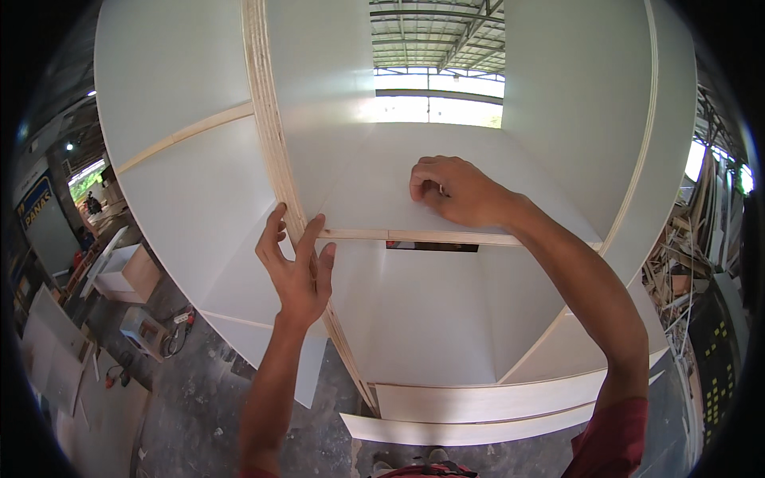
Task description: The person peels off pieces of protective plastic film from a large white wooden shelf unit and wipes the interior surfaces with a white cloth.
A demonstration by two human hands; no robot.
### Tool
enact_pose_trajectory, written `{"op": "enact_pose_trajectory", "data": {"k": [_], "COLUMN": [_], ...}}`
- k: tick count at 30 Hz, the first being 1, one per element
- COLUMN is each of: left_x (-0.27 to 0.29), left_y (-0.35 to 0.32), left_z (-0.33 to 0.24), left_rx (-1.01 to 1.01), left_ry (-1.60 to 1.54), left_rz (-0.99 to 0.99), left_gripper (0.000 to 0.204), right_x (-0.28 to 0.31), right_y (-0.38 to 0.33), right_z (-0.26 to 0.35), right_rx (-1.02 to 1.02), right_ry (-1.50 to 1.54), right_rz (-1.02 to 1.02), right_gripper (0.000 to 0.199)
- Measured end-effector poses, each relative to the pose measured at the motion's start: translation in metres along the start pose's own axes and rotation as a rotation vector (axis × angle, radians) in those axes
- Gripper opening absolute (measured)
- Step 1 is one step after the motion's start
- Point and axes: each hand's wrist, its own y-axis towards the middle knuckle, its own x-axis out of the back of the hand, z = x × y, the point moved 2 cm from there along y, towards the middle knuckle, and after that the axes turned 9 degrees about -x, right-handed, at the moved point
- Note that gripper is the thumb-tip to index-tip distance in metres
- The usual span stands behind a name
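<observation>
A tall white cabinet with bare plywood edges stands in front of me. My left hand [296,267] is open at its upright panel edge [279,159], with fingers spread to both sides of the plywood where a shelf meets it. My right hand [458,191] is over the white shelf [351,191], a little behind the shelf's plywood front edge [438,237]. Its fingers are curled in, and whatever they may hold is hidden. The right forearm crosses above the right end of that edge.
Two long pale boards [478,430] lie low along the cabinet's front. Left on the concrete floor are a small stool [143,331], a power strip [185,317] with cables, and a box-like drawer [127,272]. Scrap wood [677,271] is piled at right. Beyond the cabinet's rear opening shows a roof frame.
</observation>
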Motion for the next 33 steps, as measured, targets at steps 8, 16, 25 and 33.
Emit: {"op": "enact_pose_trajectory", "data": {"k": [8, 16, 25, 33], "left_x": [-0.029, -0.029, -0.039, -0.037], "left_y": [-0.024, -0.019, -0.03, -0.03], "left_z": [0.007, 0.004, 0.013, 0.015], "left_rx": [-0.012, -0.019, 0.033, -0.001], "left_ry": [0.016, 0.013, -0.24, -0.17], "left_rz": [-0.144, -0.141, -0.311, -0.241], "left_gripper": [0.041, 0.041, 0.048, 0.045], "right_x": [0.017, 0.029, 0.004, -0.041], "right_y": [-0.009, -0.012, 0.025, 0.086], "right_z": [0.031, 0.021, 0.045, 0.056], "right_rx": [-0.15, -0.176, -0.082, -0.032], "right_ry": [0.08, 0.147, 0.002, 0.033], "right_rz": [0.199, 0.232, 0.182, 0.141], "right_gripper": [0.012, 0.005, 0.007, 0.016]}}
